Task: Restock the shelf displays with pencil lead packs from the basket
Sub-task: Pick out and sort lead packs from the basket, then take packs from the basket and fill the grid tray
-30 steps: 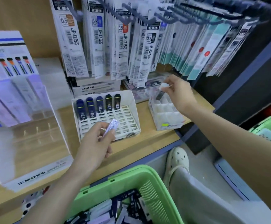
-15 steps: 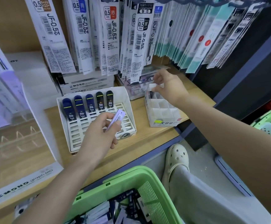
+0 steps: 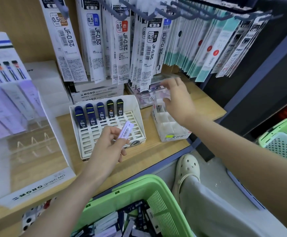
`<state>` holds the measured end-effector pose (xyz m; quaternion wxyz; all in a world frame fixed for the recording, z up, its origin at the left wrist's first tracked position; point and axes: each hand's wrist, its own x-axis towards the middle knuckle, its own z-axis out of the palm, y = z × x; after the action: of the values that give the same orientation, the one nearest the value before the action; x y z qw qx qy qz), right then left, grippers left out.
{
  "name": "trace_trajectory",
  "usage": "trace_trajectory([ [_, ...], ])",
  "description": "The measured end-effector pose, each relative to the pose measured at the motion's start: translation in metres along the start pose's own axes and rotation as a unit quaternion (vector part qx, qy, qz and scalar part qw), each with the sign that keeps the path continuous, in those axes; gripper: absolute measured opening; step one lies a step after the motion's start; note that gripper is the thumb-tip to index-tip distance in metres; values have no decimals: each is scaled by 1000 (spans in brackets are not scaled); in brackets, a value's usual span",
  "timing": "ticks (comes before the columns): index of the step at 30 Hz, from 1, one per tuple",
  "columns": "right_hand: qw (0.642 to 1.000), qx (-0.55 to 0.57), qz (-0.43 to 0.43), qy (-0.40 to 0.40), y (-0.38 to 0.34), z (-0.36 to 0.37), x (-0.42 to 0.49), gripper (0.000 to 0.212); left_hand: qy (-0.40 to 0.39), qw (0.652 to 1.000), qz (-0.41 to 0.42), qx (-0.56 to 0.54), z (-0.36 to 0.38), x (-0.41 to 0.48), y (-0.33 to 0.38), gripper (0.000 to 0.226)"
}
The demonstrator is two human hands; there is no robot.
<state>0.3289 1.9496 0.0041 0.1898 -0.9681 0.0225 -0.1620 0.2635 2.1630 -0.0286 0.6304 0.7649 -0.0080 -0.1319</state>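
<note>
Left hand point(image 3: 108, 147) above the front half of the white slotted tray point(image 3: 140, 106), thumb and forefingers pinching a lilac lead pack point(image 3: 126, 130) by its lower end. Pack tilted up to the right, barcode side showing, held clear of the tray slots. Remaining fingers curled under.

In the tray's back row, five dark lead packs point(image 3: 101, 112) upright side by side, three blue on the left, two black on the right. Slots in front of them bare.

Right hand point(image 3: 178, 98) further back and to the right, fingers loosely spread and pointing left, hovering over the far end of the white divided box point(image 3: 171, 129). Blurred; nothing visibly gripped; contact with the clear plastic case point(image 3: 147, 98) just behind the box impossible to tell.

Tray and box both on the wooden shelf point(image 3: 156, 151), near each other but apart. Behind the tray, stacked MONO refill cartons point(image 3: 96, 94). Above, rows of hanging refill packets point(image 3: 94, 40) on pegs. At far left, a clear acrylic display stand point(image 3: 28, 134) with a MONO label along its front edge.

At bottom centre, below the shelf edge, the green basket point(image 3: 139, 184), with a jumble of more packs point(image 3: 122, 224) inside. Second green basket point(image 3: 276, 132) at the right edge. Pale clog point(image 3: 188, 166) on the floor between the two.
</note>
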Motion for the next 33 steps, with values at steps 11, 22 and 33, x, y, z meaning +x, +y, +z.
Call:
trace_trajectory([
  [11,935,245,-31,-255,-95,-16,-101,4,41,998,49,0,-47,-35,20,26],
  [22,914,357,-80,-177,-167,-34,-122,31,49,984,171,-5,-92,-83,36,12],
  [33,926,251,-219,-179,-216,-40,-93,14,-68,982,73,-160,-147,-99,25,31],
])
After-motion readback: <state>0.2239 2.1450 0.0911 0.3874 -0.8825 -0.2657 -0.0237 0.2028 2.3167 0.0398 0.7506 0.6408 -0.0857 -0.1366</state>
